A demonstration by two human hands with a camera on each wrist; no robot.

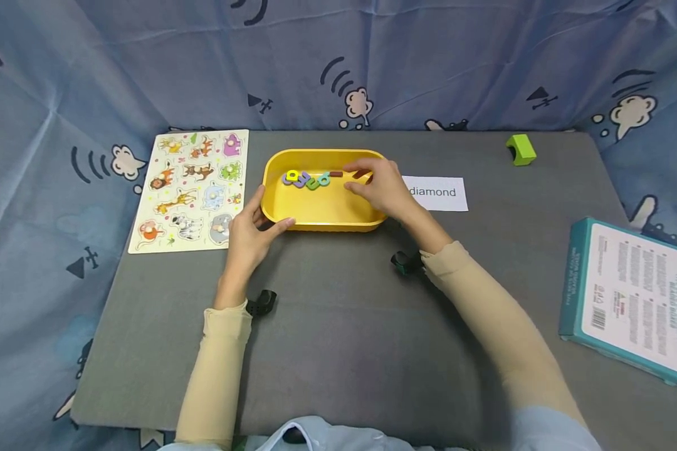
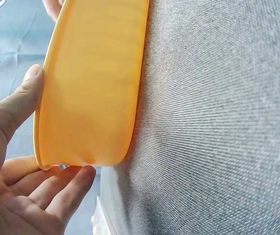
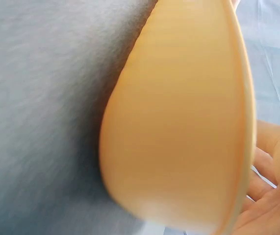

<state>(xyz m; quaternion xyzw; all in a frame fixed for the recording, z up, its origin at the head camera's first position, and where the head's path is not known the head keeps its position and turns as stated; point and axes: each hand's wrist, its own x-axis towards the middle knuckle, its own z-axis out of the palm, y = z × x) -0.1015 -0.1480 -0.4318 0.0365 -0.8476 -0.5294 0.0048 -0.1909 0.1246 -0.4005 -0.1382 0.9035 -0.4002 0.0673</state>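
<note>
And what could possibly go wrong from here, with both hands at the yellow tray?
The right hand reaches in beside small loose pieces and might scatter them.
The left hand holds the yellow tray near the animal board; pulling left could bump it.
The "diamond" card lies close to the right hand, which may nudge it.

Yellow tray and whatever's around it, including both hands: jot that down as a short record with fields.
Tray: yellow, on a grey table
Tray contents: small coloured letter-like pieces and a short brown bar
Left hand: fingers and thumb hold the tray's left end
Right hand: over the tray's right side, fingers at a second brown piece; cannot tell if gripped
Left of tray: animal board
Right of tray: white card reading "diamond"
Far right: green block at back, teal box nearer
</note>
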